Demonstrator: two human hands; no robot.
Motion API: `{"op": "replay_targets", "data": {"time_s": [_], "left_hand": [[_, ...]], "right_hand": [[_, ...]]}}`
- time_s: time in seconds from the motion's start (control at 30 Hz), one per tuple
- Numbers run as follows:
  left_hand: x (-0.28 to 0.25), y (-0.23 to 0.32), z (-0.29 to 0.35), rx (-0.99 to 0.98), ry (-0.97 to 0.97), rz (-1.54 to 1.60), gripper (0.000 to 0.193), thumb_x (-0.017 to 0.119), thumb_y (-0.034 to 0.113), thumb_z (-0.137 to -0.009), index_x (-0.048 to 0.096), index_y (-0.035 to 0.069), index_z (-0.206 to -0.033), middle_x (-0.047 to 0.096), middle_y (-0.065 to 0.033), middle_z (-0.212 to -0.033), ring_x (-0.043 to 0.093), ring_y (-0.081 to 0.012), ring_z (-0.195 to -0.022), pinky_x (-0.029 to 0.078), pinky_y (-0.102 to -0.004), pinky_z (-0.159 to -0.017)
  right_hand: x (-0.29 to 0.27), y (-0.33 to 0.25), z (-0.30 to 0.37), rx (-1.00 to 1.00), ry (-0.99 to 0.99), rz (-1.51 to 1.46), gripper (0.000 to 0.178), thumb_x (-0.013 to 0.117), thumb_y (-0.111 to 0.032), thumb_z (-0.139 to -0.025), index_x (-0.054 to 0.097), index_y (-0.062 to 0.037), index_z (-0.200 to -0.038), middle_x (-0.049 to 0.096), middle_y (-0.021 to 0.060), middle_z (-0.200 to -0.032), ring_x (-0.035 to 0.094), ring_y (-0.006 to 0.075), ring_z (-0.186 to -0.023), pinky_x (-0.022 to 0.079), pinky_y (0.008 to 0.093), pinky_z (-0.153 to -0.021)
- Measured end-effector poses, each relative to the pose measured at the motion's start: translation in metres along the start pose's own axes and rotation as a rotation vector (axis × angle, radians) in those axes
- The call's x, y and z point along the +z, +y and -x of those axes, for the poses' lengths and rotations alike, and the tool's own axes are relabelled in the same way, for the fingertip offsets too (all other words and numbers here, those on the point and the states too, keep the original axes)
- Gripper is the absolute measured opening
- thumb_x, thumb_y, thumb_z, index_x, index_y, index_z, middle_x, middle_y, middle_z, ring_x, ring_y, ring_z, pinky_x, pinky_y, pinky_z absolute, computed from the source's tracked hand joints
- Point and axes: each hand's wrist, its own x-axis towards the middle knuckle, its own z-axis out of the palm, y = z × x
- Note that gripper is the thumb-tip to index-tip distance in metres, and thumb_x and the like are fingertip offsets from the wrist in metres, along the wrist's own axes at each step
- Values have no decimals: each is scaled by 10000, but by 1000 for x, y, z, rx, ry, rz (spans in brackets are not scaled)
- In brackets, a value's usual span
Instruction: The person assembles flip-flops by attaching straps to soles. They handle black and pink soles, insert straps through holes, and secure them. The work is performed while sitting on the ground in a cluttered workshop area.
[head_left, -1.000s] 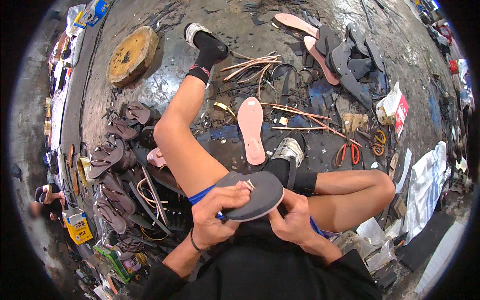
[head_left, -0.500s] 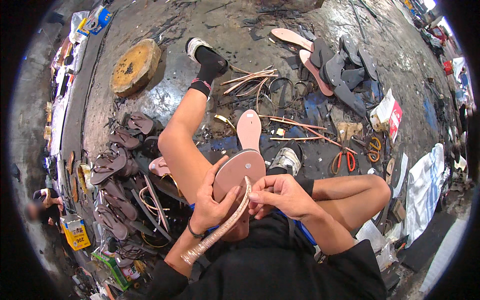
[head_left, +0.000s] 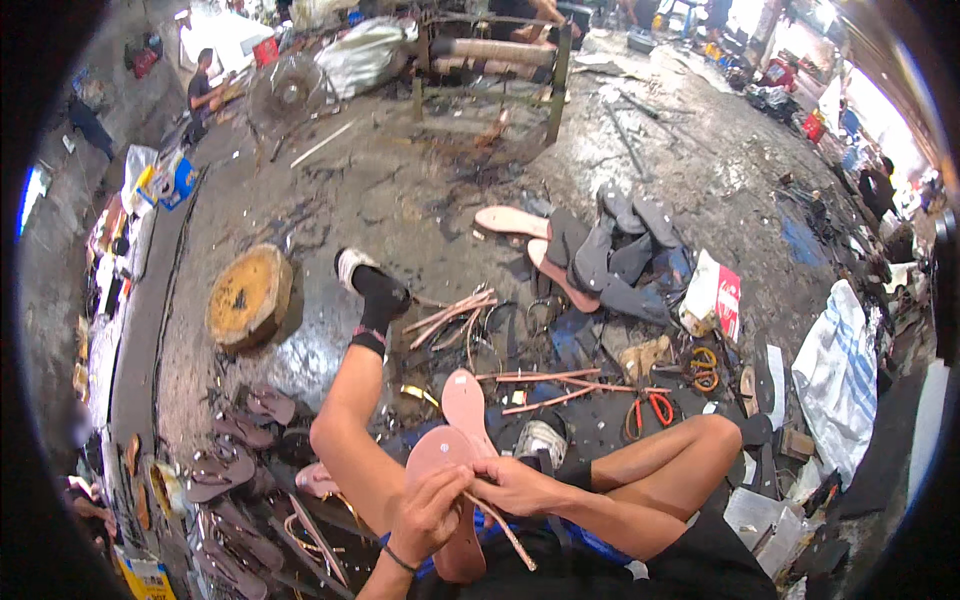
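The left hand [head_left: 428,512] holds a pink sandal sole [head_left: 440,470] over the person's lap, its grip closed around the sole edge. The right hand [head_left: 510,484] pinches a pink strap [head_left: 503,531] against this sole. Just beyond the sole, a second pink sole [head_left: 465,398] lies on the floor [head_left: 420,210].

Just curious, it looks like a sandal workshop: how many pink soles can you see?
4: one sole in the hands, one on the floor beyond it, two by the grey pile. More may be hidden in the clutter.

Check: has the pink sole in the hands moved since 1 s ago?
Yes. The pink sole turned from lying flat across the lap to standing on end, its top toward the other sole on the floor.
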Motion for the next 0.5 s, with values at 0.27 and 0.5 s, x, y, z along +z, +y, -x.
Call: {"op": "replay_targets", "data": {"time_s": [0.27,0.5], "left_hand": [[35,-20,11,-540,133,779,180,618,144,-1016,675,63,-1167,726,-126,-1117,705,-281,-1054,585,-418,-913],[44,-17,6,-870,568,1237,186,607,188,-1026,645,72,-1167,717,-106,-1087,702,-270,-1031,585,-426,-899]], "right_hand": [[-30,30,-6,-77,-72,48,269,535,-241,-1070,621,-13,-1182,662,83,-959,631,109,-832,529,294,-707],[-44,42,-9,-30,-246,-121,313,529,-238,-1066,597,-16,-1275,624,56,-958,638,140,-826,550,288,-754]]}}
